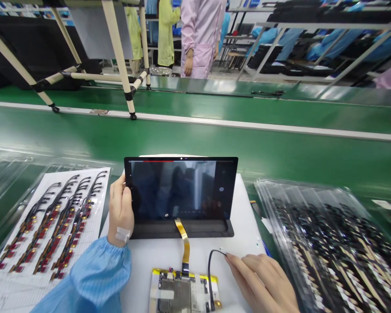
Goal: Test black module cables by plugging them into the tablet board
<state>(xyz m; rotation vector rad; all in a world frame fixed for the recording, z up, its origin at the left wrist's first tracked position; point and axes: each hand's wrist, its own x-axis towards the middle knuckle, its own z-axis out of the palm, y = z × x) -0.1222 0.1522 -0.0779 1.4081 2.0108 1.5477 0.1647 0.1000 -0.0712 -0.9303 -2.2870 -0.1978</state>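
Observation:
My left hand grips the left edge of a black tablet screen, which stands tilted up in a dark stand. Between the thumb and fingers of my right hand is the tip of a thin black cable. That cable arcs down to the right side of a bare circuit board assembly with yellow tape along its top. A gold ribbon cable links the screen's lower edge to this board. On the screen there is a dim, camera-like picture.
Rows of black cables with red ends lie on a white sheet at left. A clear plastic tray at right holds many dark cable parts. Behind stand a pipe-frame rack and a person in pink.

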